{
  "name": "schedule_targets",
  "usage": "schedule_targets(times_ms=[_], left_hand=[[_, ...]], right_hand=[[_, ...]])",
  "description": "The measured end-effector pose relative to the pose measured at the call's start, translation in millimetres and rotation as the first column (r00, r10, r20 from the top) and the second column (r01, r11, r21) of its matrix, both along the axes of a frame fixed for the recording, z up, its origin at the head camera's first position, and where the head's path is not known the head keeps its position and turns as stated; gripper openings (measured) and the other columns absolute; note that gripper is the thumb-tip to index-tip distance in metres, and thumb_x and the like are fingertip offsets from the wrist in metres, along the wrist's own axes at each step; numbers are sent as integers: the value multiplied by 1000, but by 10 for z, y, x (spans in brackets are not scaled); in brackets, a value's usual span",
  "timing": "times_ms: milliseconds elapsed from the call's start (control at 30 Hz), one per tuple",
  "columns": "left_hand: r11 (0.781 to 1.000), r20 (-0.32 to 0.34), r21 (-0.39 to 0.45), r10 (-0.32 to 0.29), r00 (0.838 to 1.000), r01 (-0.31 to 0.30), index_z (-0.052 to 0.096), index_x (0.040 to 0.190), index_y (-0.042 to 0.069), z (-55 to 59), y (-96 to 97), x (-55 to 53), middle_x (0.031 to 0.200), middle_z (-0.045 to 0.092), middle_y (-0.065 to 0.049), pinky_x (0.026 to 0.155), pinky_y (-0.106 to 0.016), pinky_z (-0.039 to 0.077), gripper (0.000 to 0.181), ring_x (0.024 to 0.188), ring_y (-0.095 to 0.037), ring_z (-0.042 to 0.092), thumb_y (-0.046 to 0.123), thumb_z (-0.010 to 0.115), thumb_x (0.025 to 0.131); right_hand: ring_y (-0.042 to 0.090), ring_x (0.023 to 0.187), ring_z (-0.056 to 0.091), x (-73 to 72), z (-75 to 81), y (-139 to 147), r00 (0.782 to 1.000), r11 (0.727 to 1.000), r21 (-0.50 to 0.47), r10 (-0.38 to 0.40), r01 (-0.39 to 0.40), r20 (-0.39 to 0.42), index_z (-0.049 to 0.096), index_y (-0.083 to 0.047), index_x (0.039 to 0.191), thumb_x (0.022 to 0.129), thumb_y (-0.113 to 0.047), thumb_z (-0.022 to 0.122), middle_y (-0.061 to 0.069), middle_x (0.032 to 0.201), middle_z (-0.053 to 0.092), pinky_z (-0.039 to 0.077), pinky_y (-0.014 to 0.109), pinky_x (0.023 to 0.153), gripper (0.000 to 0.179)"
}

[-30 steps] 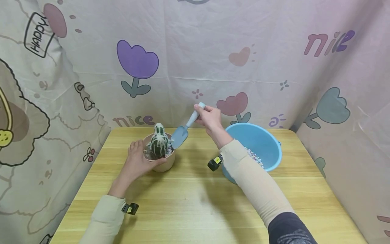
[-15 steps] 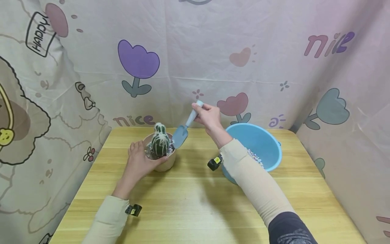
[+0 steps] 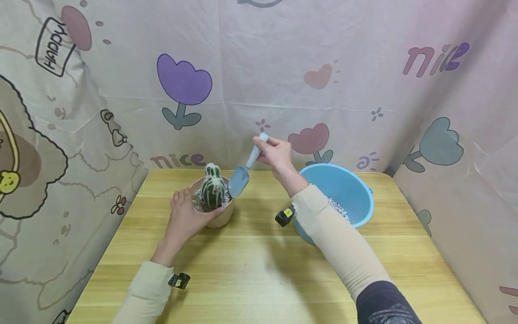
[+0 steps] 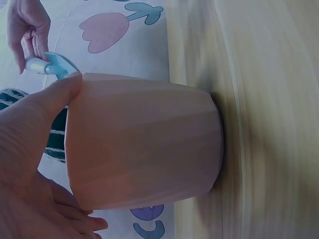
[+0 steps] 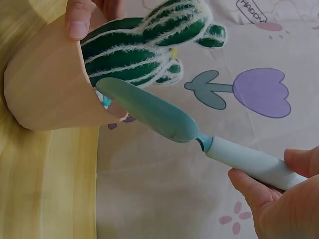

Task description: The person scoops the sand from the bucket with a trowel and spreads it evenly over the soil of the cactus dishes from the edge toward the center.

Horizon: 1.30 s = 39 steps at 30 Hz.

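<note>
A green cactus with white fuzzy ribs (image 3: 212, 191) stands in a peach-coloured plant pot (image 4: 144, 142) on the table. My left hand (image 3: 187, 217) grips the pot at its rim, thumb along the near side and fingers round the left. Small coloured pebbles (image 3: 227, 197) lie about the cactus's base. With my right hand (image 3: 279, 155) I hold a light-blue trowel (image 5: 149, 109) by its handle (image 5: 251, 162). Its blade slants down to the pot's right rim, the tip right at the edge by the pebbles.
A blue bucket (image 3: 356, 189) with pebbles (image 3: 337, 209) in it stands right of the pot, partly behind my right forearm. The wooden table (image 3: 243, 274) meets a printed cloth backdrop (image 3: 259, 81) at its back edge.
The trowel and right hand have shifted slightly left. My left wrist has moved a little to the right, its hand still on the pot.
</note>
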<state>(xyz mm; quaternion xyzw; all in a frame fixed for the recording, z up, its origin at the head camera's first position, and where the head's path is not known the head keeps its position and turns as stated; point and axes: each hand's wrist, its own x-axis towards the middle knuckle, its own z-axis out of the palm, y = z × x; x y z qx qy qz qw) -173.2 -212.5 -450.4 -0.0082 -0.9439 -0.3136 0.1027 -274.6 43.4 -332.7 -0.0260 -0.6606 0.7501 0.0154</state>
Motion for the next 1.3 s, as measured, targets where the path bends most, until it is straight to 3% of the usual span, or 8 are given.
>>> schedule_targets(times_ms=[267,500,667,800,1067,1300], left_hand=[[1000,-11,-17,8,1000,-9,29,152,-21,-15,0,-2,154,37,-45,128,-71,17,134,152,-61,21,71,85,73],[1000,-20,4,21,1000,-21,33,152,-18,-13,17,-10,147,45,-41,124,-71,27,130,146,-55,30,69,87,72],[1000,42,13,23,999,-23,23,157,-18,16,18,-2,160,31,-43,130,-71,12,136,155,-62,14,70,85,74],[1000,69,12,26,997,-27,18,159,-18,30,18,-2,163,25,-43,130,-71,7,139,156,-63,8,72,84,75],[1000,11,8,12,1000,-12,25,156,-20,-10,18,-5,157,34,-45,128,-73,17,136,153,-61,19,70,86,73],[1000,35,8,-5,999,5,15,158,-21,-1,6,10,163,18,-47,127,-75,15,142,156,-62,10,70,86,74]], right_hand=[[34,107,78,6,16,-30,1000,1000,21,12,-12,-3,75,-5,129,93,-24,83,20,131,74,68,32,81,41],[35,108,77,8,12,-28,999,999,20,26,-25,-23,71,-3,133,94,-24,83,21,131,73,68,32,82,46],[34,109,77,21,31,-42,998,999,34,40,-39,-43,73,-6,132,93,-25,83,21,127,75,68,33,84,45],[35,109,77,23,33,-41,998,998,35,44,-43,-51,73,-6,133,94,-24,83,22,127,75,68,33,84,44],[33,105,79,14,81,77,999,1000,9,9,-9,-37,73,-2,131,96,-23,79,25,126,74,67,34,83,41],[19,88,81,-29,140,266,999,1000,2,-31,31,-28,71,3,131,100,-21,74,29,127,72,67,32,81,39]])
